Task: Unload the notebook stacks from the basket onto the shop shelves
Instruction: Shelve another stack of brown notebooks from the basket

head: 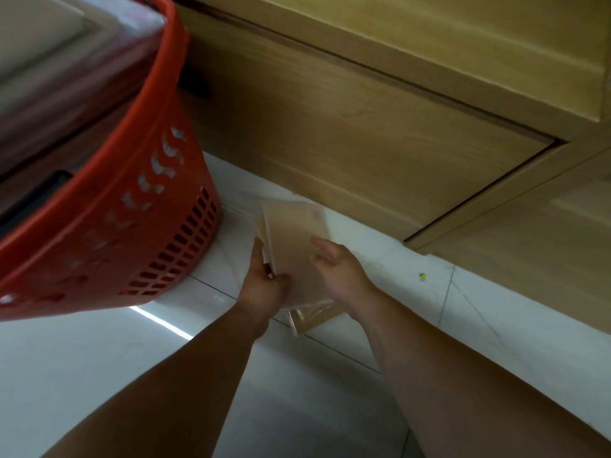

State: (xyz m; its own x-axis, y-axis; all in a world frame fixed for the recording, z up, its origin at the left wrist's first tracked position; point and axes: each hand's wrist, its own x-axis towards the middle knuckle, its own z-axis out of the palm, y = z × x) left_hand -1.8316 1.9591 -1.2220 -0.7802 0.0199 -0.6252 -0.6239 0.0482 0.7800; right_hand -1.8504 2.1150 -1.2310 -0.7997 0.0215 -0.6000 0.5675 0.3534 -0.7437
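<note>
**Lightly held: a thin notebook stack low beside the basket**

A notebook stack (291, 239) with tan covers is held just above the white floor (99, 375), to the right of the red basket (132, 226) and on the near side of the wooden shelf unit (363, 127). It has not yet been put on any shelf. A larger wrapped bundle (66, 61) is seen in the basket, blurred.

The stack's near-left edge is gripped by the left hand (264, 282), with the fingers curled round it. The right hand (340, 269) is cupped against the right edge and its thumb is laid across the top cover. Its fingers look loosely curled, but it cannot be told whether they close underneath.

The stack is judged to be light, since few books are in it. The covers look like stiff card, so little sag is expected along the length. The far corners appear slightly fanned, which suggests the books are loose against one another and may slide. Clear wrap (310, 317) is seen at the near end. It is likely slippery and is best not relied on as a hold.

The safest hold is judged to be on the two long edges, with the books pinched from top and bottom so they are squeezed together. The stack should be kept level, as tilting toward the far end could let the top books slip off.
</note>
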